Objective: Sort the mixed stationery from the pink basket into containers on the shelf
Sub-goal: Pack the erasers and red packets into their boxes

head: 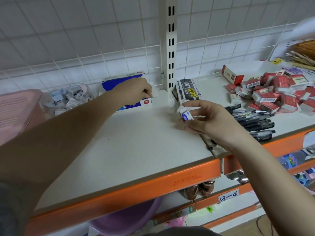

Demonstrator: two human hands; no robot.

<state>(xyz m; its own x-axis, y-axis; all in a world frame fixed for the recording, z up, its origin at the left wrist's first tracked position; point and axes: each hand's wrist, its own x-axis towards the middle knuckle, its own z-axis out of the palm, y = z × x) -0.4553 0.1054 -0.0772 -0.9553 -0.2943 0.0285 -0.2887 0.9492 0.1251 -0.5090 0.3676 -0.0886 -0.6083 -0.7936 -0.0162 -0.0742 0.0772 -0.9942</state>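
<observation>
The pink basket [15, 108] stands at the left edge of the white shelf [129, 143]. Beside it sits a clear round jar [68, 96] holding several small grey-blue items. My left hand [136, 90] reaches over a blue and white box [129, 103] at the back of the shelf, its fingers curled on a small white eraser [154, 92]. My right hand [204, 118] pinches a white eraser with a blue sleeve [184, 114] above the shelf, just in front of a long black pen box [189, 92].
Black pens [252, 120] lie loose to the right of my right hand. Behind them is a heap of red and white eraser packs [276, 94]. A slotted metal upright [170, 45] and wire grid back the shelf. An orange rail [136, 189] edges its front.
</observation>
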